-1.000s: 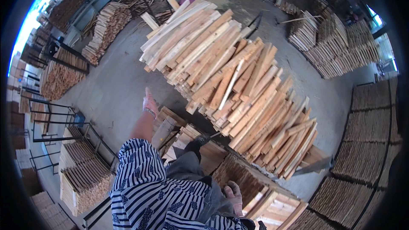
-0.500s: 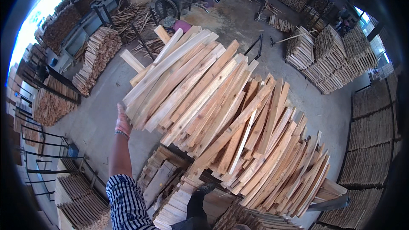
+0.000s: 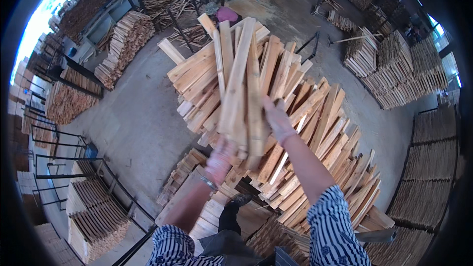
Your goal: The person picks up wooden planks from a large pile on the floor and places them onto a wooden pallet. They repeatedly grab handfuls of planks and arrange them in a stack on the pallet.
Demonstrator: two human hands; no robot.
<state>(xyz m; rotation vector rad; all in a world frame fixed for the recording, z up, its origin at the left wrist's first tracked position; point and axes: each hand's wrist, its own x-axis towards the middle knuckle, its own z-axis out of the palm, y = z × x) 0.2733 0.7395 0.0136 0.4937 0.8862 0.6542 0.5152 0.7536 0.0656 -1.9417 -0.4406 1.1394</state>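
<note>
A long heap of pale wooden slats (image 3: pixel 322 133) runs from the upper middle to the lower right. Above its left part, a bunch of wooden slats (image 3: pixel 238 93) is pressed between my hands, its far ends pointing away from me. My left hand (image 3: pixel 220 160), smeared by motion and apparently in a thin pale glove, closes on the near left edge of the bunch. On the other side, my right hand (image 3: pixel 278 120) grips the bunch's right edge with its thumb raised. Beneath the bunch, more slats (image 3: pixel 197 111) lie with their cut ends toward the left.
Low stacks of boards (image 3: pixel 185 177) stand by my leg and dark shoe (image 3: pixel 240 200). Black metal rails (image 3: pixel 116 184) line the left. Bundled wood stacks (image 3: pixel 125 44) rise at far left, others (image 3: pixel 394 71) at far right. A pink round object (image 3: pixel 226 14) shows behind the heap.
My left hand has moved right and nearer from the heap's left end. My right hand has come into view. A bunch of slats is now held between both hands, and the view has shifted slightly.
</note>
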